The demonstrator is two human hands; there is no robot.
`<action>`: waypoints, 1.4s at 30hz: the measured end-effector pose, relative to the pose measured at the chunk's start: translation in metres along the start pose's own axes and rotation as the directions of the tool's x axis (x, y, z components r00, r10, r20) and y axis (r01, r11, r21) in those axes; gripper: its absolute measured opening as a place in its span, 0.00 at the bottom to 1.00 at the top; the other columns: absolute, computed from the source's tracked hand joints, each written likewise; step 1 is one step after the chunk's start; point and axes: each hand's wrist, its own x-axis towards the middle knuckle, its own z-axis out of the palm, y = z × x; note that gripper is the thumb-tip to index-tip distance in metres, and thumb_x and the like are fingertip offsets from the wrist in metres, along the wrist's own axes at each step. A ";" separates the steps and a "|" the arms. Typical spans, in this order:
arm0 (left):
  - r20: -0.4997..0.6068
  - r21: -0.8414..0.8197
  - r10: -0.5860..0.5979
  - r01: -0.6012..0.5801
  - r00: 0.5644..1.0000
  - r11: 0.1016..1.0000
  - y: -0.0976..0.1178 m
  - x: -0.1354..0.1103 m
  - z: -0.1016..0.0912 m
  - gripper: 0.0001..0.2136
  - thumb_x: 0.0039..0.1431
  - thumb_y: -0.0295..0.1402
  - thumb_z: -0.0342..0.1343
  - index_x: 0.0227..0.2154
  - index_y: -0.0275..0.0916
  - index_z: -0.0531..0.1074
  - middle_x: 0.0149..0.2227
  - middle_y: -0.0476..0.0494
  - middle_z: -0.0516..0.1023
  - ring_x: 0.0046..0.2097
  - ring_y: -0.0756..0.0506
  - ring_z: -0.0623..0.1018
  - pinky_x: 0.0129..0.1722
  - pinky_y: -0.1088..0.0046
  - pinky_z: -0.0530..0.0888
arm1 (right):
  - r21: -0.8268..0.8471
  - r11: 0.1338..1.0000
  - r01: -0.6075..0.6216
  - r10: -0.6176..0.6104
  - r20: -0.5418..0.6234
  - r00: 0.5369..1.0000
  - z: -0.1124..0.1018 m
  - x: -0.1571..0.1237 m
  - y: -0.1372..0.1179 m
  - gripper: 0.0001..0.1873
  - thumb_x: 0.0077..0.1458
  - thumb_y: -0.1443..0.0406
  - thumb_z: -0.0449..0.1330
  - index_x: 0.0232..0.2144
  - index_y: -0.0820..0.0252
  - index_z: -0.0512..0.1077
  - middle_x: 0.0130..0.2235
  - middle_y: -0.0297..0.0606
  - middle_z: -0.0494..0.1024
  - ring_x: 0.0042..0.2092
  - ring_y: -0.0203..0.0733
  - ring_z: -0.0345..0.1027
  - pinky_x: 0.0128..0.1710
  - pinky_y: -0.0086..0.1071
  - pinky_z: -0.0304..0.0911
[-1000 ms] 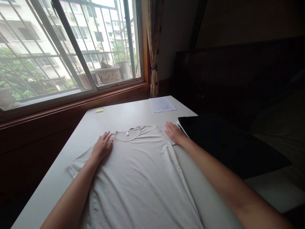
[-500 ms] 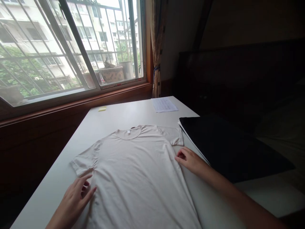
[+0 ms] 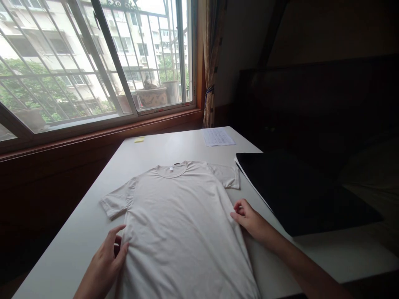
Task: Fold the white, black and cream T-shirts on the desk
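1. Between the left hand [image 3: 107, 258] and right hand [image 3: 251, 221]: pale T-shirt [image 3: 183, 224], spread face-up on a white table [image 3: 174, 145], collar beyond the fingertips.
2. Left fingers: curved, thumb apart from forefinger, at the shirt's side edge.
3. Right fingers: bent, at the opposite edge; cannot tell whether cloth is pinched.
4. Right of the right fingers: black sheet [image 3: 305, 191].
5. Well beyond both: papers [image 3: 219, 137], yellow note [image 3: 139, 140].

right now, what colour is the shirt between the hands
The shirt is pale off-white, seen in the head view.
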 end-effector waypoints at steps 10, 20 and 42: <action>-0.012 -0.021 -0.095 0.095 0.995 0.995 -0.028 -0.001 -0.012 0.28 0.54 0.57 0.55 0.52 0.45 0.72 0.37 0.46 0.80 0.32 0.41 0.83 0.35 0.64 0.80 | -0.025 1.000 0.000 -0.001 -0.034 0.999 -0.008 0.002 0.027 0.18 0.56 0.53 0.54 0.46 0.53 0.60 0.29 0.30 0.73 0.31 0.45 0.72 0.34 0.36 0.65; 0.021 0.193 0.002 -0.006 1.000 0.981 -0.045 -0.001 -0.013 0.26 0.59 0.55 0.52 0.56 0.49 0.73 0.37 0.47 0.78 0.32 0.42 0.80 0.32 0.67 0.79 | -0.259 0.965 0.049 -0.043 0.029 0.999 -0.023 -0.006 0.015 0.21 0.58 0.54 0.58 0.53 0.51 0.68 0.31 0.33 0.74 0.29 0.44 0.71 0.26 0.32 0.61; 0.287 0.511 0.305 -0.415 0.908 0.753 0.023 0.151 0.070 0.29 0.73 0.47 0.38 0.71 0.39 0.54 0.74 0.38 0.50 0.74 0.34 0.50 0.69 0.44 0.51 | -0.453 0.517 0.726 -0.543 0.482 0.687 0.079 0.054 -0.054 0.35 0.69 0.47 0.48 0.71 0.56 0.56 0.74 0.45 0.48 0.74 0.53 0.36 0.72 0.54 0.35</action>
